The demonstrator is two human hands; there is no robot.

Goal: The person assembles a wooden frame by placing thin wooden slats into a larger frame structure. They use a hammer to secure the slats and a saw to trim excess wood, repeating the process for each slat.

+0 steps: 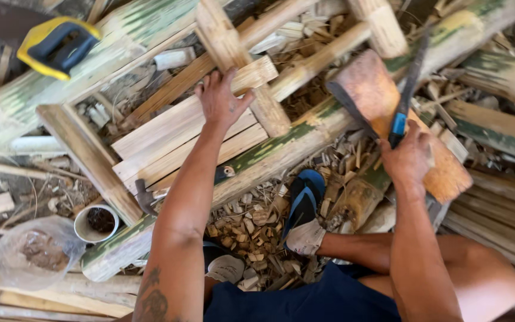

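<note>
Gripping a curved blade (402, 101), hands press flat bamboo slats (180, 134).

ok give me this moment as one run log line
left hand: flat on bamboo slat frame | right hand: gripping blue-handled blade over wooden block | hammer beside frame

Yellow-handled saw (55, 45), white cup (95, 222), hammer (145, 197), blue sandal (304, 200).

Ground (43, 191) littered with bamboo chips (251, 223); long bamboo pole (269, 158) under both hands, 1 white cup (95, 222) left of left forearm.
</note>
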